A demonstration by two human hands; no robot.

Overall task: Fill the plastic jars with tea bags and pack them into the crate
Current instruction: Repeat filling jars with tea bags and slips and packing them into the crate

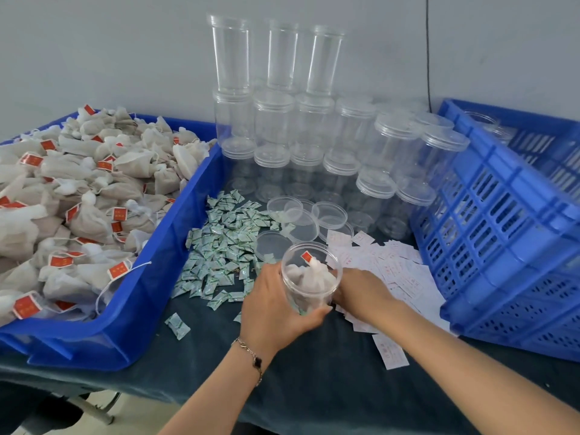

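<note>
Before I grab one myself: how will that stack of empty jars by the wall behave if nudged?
The stacked jars look like thin clear plastic, so probably light. They stand three tiers high, so a nudge would likely topple them; being round, fallen ones may roll.

Bare forearms; a chain bracelet [251, 356] with a dark clover charm.

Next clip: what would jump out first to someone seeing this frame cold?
Probably the big blue tray on the left, heaped with white tea bags bearing red tags. Next, the stack of clear empty jars against the back wall, and the blue slatted crate on the right. At front centre the left hand grips an open jar holding tea bags, while the right hand reaches among white paper slips beside it.
</note>
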